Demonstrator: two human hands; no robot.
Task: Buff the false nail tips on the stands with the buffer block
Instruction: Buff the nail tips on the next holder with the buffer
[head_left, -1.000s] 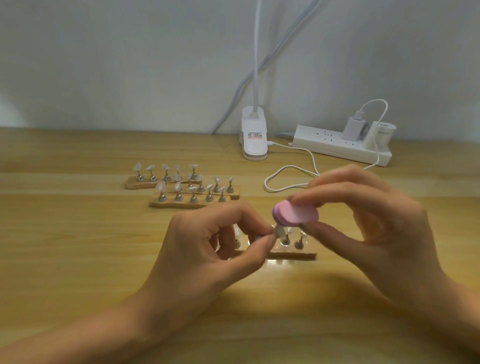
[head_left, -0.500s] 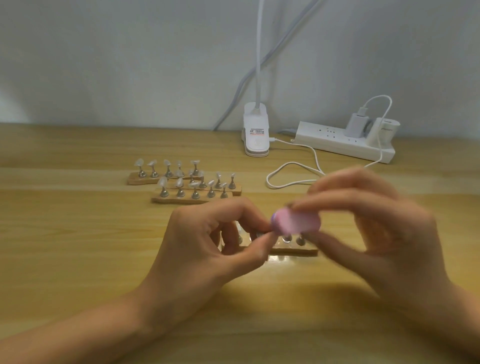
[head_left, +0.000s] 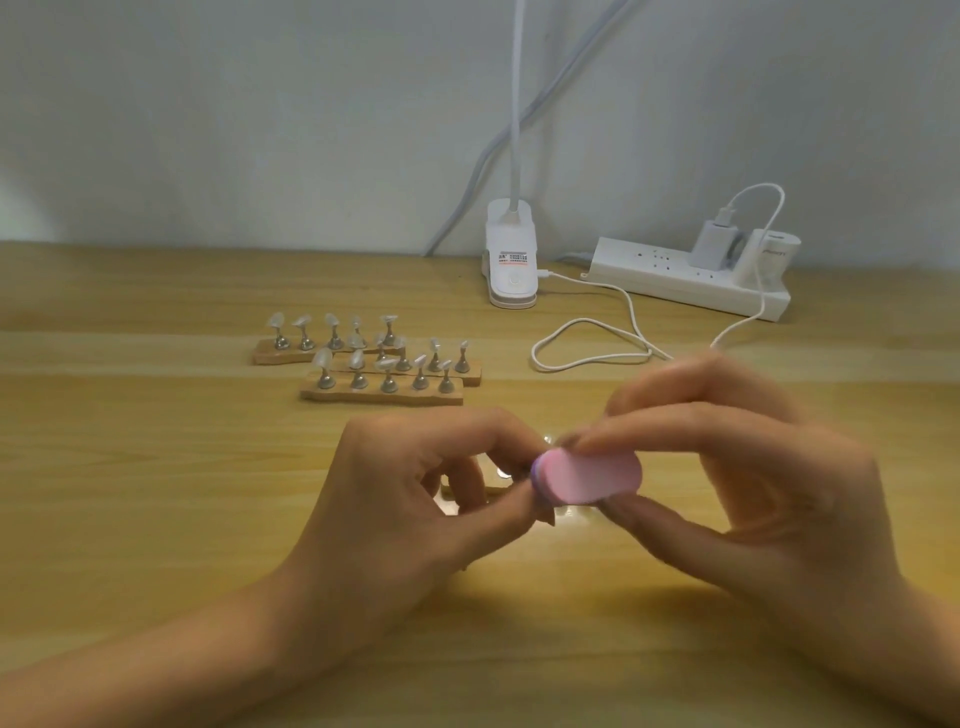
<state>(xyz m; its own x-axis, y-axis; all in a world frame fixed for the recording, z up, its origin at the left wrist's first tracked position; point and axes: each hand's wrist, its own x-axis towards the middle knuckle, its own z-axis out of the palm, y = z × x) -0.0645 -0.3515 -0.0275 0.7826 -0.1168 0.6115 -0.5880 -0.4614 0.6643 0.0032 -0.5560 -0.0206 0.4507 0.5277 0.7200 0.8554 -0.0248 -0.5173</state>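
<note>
Right hand (head_left: 753, 483), blurred: fingers above, thumb below, gripping pink oval buffer block (head_left: 592, 475) low over light wooden table (head_left: 156, 467).
Left hand (head_left: 415, 504): fingers curled, thumb and forefinger pinched at block's left end; item pinched hidden, grasp not determinable.
Wooden stands with clear false nail tips (head_left: 363, 364): behind hands, apart.
White lamp clamp (head_left: 511, 265): label print illegible.

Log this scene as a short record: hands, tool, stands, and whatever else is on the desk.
Right hand: grips pink buffer block
Left hand: fingertips closed at the block's left end; contents hidden
Near stand: mostly hidden behind hands
Far stands: three, nail tips on pegs
Also: lamp base, power strip, cable
Surface: wooden desk
</note>
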